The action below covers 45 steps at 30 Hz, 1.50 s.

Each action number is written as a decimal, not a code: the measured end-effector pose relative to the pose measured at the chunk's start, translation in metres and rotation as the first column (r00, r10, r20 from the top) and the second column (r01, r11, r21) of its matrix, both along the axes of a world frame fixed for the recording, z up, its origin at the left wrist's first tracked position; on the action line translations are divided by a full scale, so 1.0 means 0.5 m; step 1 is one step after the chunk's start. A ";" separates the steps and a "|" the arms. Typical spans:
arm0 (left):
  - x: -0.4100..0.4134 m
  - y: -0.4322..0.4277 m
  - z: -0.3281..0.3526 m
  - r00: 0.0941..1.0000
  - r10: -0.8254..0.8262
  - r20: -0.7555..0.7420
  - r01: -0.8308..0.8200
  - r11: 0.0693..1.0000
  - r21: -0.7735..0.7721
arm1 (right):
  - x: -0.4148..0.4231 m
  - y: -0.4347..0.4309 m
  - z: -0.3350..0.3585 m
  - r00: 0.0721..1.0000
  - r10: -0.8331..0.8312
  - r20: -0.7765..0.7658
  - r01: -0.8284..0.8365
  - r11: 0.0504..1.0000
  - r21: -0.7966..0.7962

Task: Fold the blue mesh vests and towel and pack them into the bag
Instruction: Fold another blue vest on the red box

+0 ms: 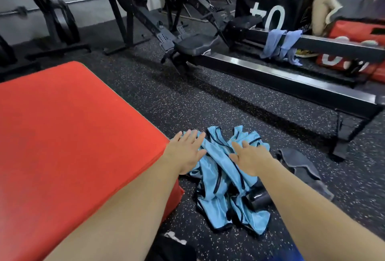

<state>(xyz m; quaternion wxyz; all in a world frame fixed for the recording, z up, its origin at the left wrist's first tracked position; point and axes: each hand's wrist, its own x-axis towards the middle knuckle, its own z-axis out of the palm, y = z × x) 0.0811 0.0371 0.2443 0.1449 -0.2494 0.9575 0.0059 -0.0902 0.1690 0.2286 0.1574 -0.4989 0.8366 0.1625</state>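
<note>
In the head view, a dark object (173,248) with a scrap of white on it is cut off by the bottom edge at 6 o'clock, and what it is cannot be made out. A black cylinder (258,197) pokes out from under the pile of cloth, and the rest of it is hidden. At 4 o'clock from the pile a flat dark grey piece (300,164) lies on the floor, partly behind the right forearm, and cannot be identified.

A red mat (62,135) fills the 9 o'clock side, with its corner beside the pile. The speckled black floor (166,102) runs up to a rowing machine (270,73) that stretches from 12 to 3 o'clock. A blue-grey cloth (279,46) hangs over its rail. Whether this is the towel cannot be told. Behind it stands a black box (277,4) with white figures, and red bags (354,31) sit at 2 o'clock.

The blue mesh vests (225,179) lie crumpled in a heap on the floor, low in the middle of the frame. Both hands reach over the heap's far half with fingers straight and spread, grasping nothing. The left hand (186,152) lies at the heap's 10 o'clock edge and the right hand (250,159) at its 1 o'clock. Whether the palms press the fabric or hover just above it cannot be told.
</note>
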 end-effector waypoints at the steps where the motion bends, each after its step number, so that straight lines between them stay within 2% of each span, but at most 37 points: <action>1: -0.016 -0.001 -0.018 1.000 -0.018 0.015 0.018 1.000 -0.011 | -0.011 -0.005 -0.018 1.000 -0.007 0.010 0.007 1.000 0.003; 7: -0.096 -0.022 -0.145 0.993 -0.055 0.106 0.053 0.998 0.015 | -0.071 -0.048 -0.167 0.989 -0.071 0.127 0.062 0.996 0.070; 14: -0.120 -0.083 -0.301 0.987 0.016 0.161 -0.018 1.000 0.008 | -0.101 -0.127 -0.384 0.980 -0.064 0.190 0.039 0.990 0.133; 19: -0.129 -0.111 -0.383 0.985 0.056 0.166 -0.062 0.998 0.029 | -0.134 -0.187 -0.484 0.974 -0.072 0.213 0.064 0.997 0.046; 21: -0.132 -0.114 -0.403 0.983 0.067 0.174 -0.076 0.996 0.044 | -0.139 -0.205 -0.507 0.982 -0.051 0.180 0.045 0.998 0.037; 25: -0.133 -0.117 -0.421 0.979 0.091 0.180 -0.106 0.992 0.075 | -0.139 -0.233 -0.525 0.999 -0.036 -0.004 0.036 0.999 -0.015; 30: -0.129 -0.118 -0.421 0.977 0.098 0.188 -0.118 0.989 0.095 | -0.132 -0.214 -0.511 0.999 -0.004 -0.038 0.002 0.999 -0.054; 32: -0.123 -0.115 -0.421 0.973 0.108 0.204 -0.129 0.987 0.095 | -0.120 -0.174 -0.509 1.000 -0.016 -0.006 0.016 1.000 0.003; 36: -0.117 -0.109 -0.419 0.968 0.119 0.223 -0.140 0.987 0.083 | -0.108 -0.078 -0.518 0.997 -0.074 0.021 0.068 0.974 0.214; 38: -0.117 -0.105 -0.420 0.965 0.119 0.235 -0.141 0.987 0.078 | -0.111 -0.055 -0.519 0.996 -0.088 0.014 0.082 0.965 0.248; 40: -0.116 -0.104 -0.425 0.958 0.129 0.255 -0.150 0.987 0.064 | -0.116 -0.062 -0.511 0.997 -0.077 0.006 0.074 0.980 0.187; 42: -0.113 -0.104 -0.433 0.948 0.154 0.279 -0.170 0.985 0.036 | -0.121 -0.093 -0.501 0.997 -0.079 0.010 0.078 0.996 0.030; 45: -0.111 -0.107 -0.441 0.928 0.196 0.316 -0.206 0.979 -0.004 | -0.123 -0.173 -0.501 0.990 -0.086 0.108 0.104 0.980 -0.169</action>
